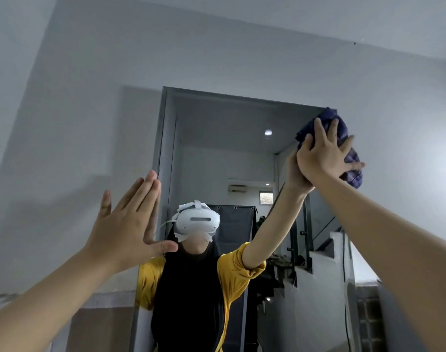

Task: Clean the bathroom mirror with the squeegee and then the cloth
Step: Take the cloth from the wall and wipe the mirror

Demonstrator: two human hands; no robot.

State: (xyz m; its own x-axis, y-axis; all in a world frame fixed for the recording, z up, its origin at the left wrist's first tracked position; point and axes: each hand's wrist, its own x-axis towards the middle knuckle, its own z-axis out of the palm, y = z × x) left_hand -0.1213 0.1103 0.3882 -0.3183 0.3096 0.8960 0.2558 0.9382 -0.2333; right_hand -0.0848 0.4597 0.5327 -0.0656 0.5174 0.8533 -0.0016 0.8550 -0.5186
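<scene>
The mirror [224,148] hangs on the grey wall ahead, a tall rectangle with a thin dark frame. My right hand [326,151] presses a bunched dark blue cloth [350,153] against the mirror's upper right corner, fingers spread over it. My left hand [125,224] is raised flat by the mirror's left edge, fingers together and thumb out, holding nothing. The glass reflects a person in a yellow shirt wearing a white headset, arm raised to the cloth. No squeegee is in view.
The plain grey wall [90,123] surrounds the mirror, with a tiled band [102,313] low on the left. The reflection shows a room behind with a staircase, a glass railing and a ceiling light.
</scene>
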